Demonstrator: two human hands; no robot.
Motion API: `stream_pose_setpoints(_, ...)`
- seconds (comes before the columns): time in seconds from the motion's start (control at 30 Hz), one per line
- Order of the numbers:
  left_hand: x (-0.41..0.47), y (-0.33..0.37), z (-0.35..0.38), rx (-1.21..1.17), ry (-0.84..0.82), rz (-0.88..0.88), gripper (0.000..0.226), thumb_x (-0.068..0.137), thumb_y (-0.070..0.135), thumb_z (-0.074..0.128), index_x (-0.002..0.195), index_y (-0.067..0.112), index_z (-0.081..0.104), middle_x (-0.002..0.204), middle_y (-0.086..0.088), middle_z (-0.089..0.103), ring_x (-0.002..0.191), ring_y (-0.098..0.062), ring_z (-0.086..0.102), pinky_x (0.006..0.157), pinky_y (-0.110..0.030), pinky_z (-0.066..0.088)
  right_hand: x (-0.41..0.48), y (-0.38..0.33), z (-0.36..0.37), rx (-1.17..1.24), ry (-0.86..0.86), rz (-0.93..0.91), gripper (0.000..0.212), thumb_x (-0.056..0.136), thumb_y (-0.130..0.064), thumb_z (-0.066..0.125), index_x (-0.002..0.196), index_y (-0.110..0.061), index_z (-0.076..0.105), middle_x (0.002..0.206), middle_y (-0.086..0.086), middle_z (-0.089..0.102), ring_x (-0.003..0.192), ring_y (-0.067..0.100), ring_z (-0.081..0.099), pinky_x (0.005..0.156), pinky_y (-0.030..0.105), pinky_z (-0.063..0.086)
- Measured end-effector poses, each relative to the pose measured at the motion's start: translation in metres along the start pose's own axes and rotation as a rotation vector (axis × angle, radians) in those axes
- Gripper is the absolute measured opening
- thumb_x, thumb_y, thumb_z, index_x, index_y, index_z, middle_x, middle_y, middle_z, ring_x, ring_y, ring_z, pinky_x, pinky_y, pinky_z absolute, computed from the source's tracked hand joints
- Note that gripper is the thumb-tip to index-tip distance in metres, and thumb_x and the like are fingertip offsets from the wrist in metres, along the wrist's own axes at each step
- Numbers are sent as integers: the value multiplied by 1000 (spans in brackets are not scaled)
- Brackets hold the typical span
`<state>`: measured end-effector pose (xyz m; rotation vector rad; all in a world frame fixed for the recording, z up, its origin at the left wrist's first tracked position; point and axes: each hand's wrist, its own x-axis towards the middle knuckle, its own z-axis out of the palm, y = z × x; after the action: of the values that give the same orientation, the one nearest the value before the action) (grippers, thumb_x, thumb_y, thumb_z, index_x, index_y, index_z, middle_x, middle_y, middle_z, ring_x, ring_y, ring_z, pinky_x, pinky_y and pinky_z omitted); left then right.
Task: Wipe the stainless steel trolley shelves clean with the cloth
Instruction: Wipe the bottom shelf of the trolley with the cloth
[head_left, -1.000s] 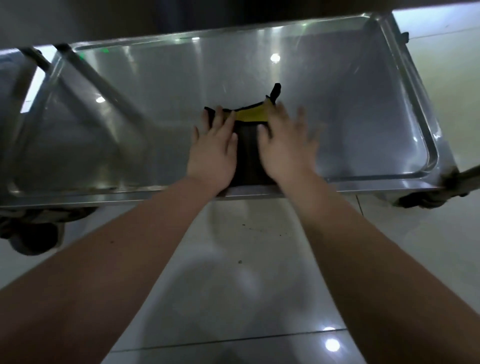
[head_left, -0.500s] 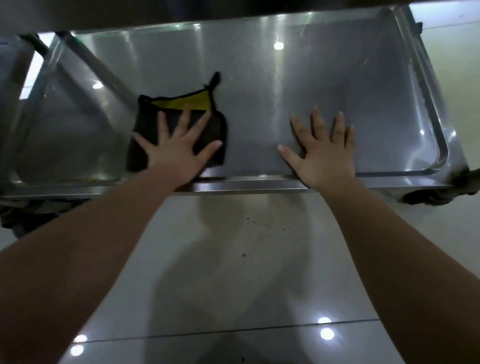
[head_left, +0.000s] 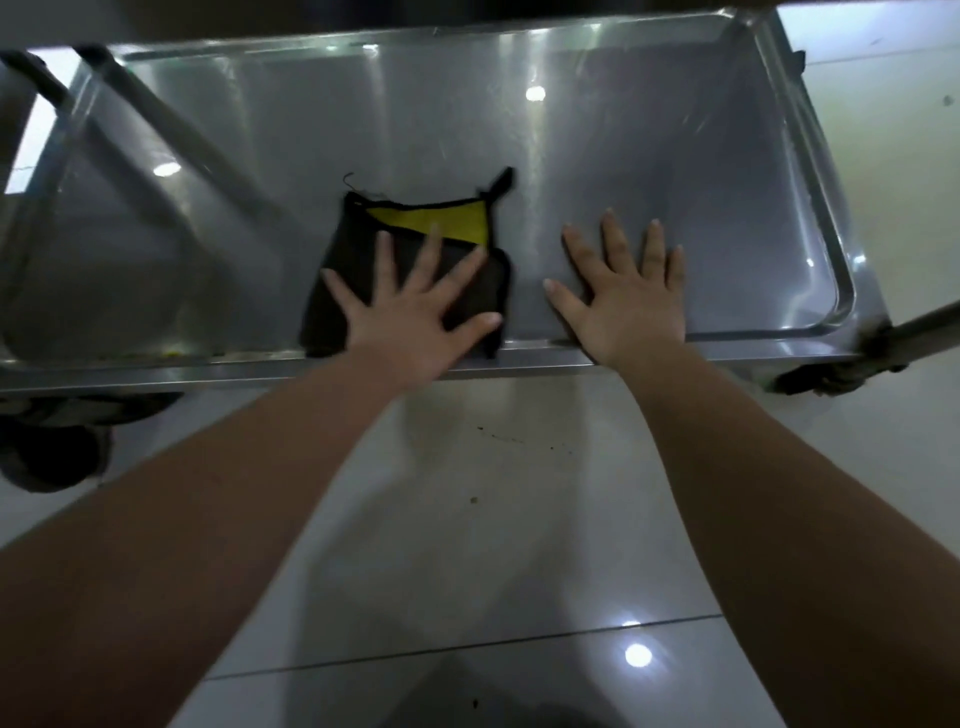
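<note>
The one head-worn camera is looking forward and steeply down from just outside the near edge of the trolley shelf (head_left: 675, 156), facing its far edge within arm's reach. The shelf is spanning nearly the whole width, and the floor (head_left: 493, 519) is filling the lower half.

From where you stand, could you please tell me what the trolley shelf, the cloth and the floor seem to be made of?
Trolley shelf: metal, likely stainless steel, semi-glossy; it mirrors bright lights and shows fine streaks.
Cloth: soft fabric, perhaps microfibre, matte black with a yellow panel; folded, with a loose thread.
Floor: glossy pale tile, probably ceramic; a joint line and sharp light reflections.
</note>
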<state>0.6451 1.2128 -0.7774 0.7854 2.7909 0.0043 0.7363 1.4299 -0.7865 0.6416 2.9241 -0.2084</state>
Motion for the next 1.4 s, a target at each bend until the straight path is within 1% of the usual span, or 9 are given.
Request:
stream_pose_setpoints(0.17,-12,-105,-16,-56,-11,-320,69,61,94,0,121,76,-28,162,17,-17,148,-33,-17,102,-81,-3,0,-4,-3,-33,-20,8,70,88,-77,6,150,-49,-11,164,-4,-14,147,39,-18,117,57,-10)
stream_pose_setpoints(0.33,-11,-35,-9,-23,-45,-89,67,61,94,-6,116,72,-37,161,15,-21,146,-39,-21,99,-80,-8,7,-41,-6,75,-111,133,58,96,-63,10,148,-50,-12,162,-6,-20,142,47,-25,107,72,-14)
stream_pose_setpoints(0.43,-15,-3,-4,-13,-92,-6,66,65,91,-4,118,71,-38,156,19,-30,144,-35,-28,98,-79,-15,12,-79,-8,101,-39,-13,54,102,-49,15,152,-45,-7,163,-7,-14,145,41,-23,110,66,-15)
stream_pose_setpoints(0.6,-24,-106,-16,-20,-156,-176,66,76,88,18,113,77,-35,155,25,-31,146,-29,-25,103,-79,-7,12,-98,1,-4,-43,-52,57,98,-60,11,151,-46,-6,164,-7,-10,147,40,-14,109,67,-12)
stream_pose_setpoints(0.73,-39,-166,-26,-40,-120,-357,68,61,93,5,118,77,-30,159,22,-23,147,-30,-22,103,-80,-3,14,-97,7,-59,-16,-66,61,94,-66,5,148,-48,-14,164,-6,-12,147,42,-13,109,70,-10)
stream_pose_setpoints(0.9,-13,-107,-18,10,-77,-96,75,57,97,-6,124,73,-31,159,19,-24,146,-39,-21,98,-82,-7,12,-100,10,-91,-5,-61,61,92,-63,-1,149,-45,-17,164,-3,-12,146,44,-13,111,69,-8)
stream_pose_setpoints(1.1,41,-37,-18,41,-42,122,69,73,91,4,135,70,-16,160,19,-19,147,-37,-21,98,-81,-14,11,-91,10,-28,34,-44,58,99,-52,7,154,-39,-8,164,-10,-9,149,33,-12,115,62,-10)
stream_pose_setpoints(1.23,63,-121,-31,-29,-27,-87,70,72,92,15,136,72,-8,161,23,-13,149,-33,-16,100,-81,-9,12,-90,7,-19,20,-43,58,97,-57,5,152,-44,-8,164,-11,-9,149,33,-12,115,62,-11)
stream_pose_setpoints(1.4,48,-206,-35,-48,-14,-334,78,61,97,5,135,74,-6,161,25,-10,149,-32,-14,100,-81,-6,11,-99,11,-62,28,-35,60,95,-57,-1,152,-42,-12,163,-9,-12,148,37,-14,114,63,-12)
